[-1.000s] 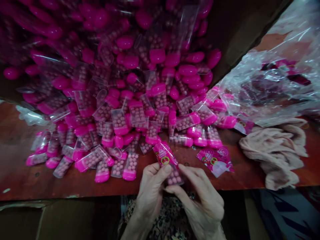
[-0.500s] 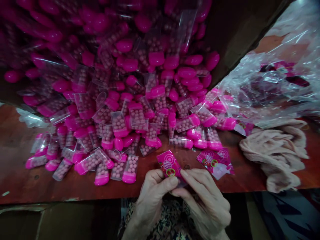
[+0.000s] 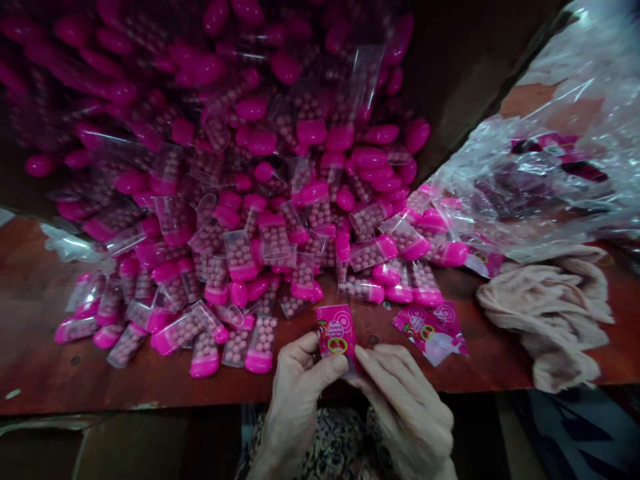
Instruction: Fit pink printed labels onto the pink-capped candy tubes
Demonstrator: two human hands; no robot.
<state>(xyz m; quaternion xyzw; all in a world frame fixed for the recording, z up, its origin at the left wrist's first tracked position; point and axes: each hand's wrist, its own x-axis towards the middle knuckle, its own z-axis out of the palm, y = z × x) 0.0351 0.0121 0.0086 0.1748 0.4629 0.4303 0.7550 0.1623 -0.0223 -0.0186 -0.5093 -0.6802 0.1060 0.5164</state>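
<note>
Near the table's front edge, a pink printed plastic sleeve [image 3: 336, 330] stands up between my two hands. My left hand [image 3: 303, 383] pinches it with the thumb across its lower front. My right hand [image 3: 405, 400] grips its lower right edge with thumb and fingertips. The sleeve's bottom end is partly hidden by the fingers, and I cannot tell whether anything is inside. More pink printed sleeves [image 3: 425, 327] lie flat on the table to the right. Just beyond my hands lie clear candy containers [image 3: 263, 337] with pink caps and small round pink candies.
A large heap of the same containers [image 3: 273, 237] spills from a dark open box [image 3: 465, 73]. A crumpled beige cloth [image 3: 550, 300] lies at the right. Behind it spreads clear plastic wrapping [image 3: 530, 180] over more pink printed pieces. The reddish-brown wooden table [image 3: 165, 383] ends just before my lap.
The sleeve has turned more upright in my hands. Both hands keep their hold on it and have shifted slightly left. The view has moved a little.
</note>
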